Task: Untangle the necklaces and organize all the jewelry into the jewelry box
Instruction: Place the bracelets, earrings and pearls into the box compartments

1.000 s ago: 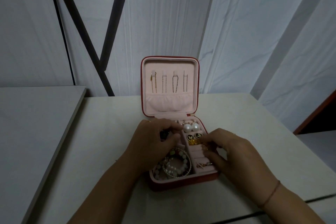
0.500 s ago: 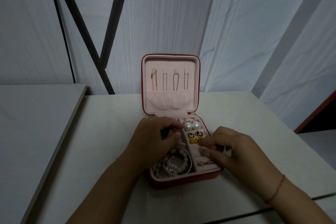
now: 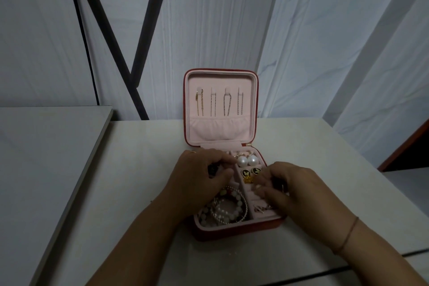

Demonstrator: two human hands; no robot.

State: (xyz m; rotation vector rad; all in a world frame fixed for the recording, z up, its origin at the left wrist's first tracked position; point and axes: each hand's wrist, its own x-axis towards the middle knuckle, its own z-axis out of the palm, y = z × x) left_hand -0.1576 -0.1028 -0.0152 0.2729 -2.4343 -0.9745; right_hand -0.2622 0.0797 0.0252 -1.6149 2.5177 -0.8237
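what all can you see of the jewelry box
The jewelry box is small, square and round-cornered, red outside with pink lining. It sits open on the pale table, lid upright at the back. Four thin chains hang in the lid above a gathered pocket. Its compartments hold beaded bracelets nearest the camera and pearl earrings at the back. The left hand and right hand reach into it; what they hold is unclear.

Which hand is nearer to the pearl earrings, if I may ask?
Left. The left hand lies just beside the pearl earrings; the right hand sits apart, closer to the viewer.
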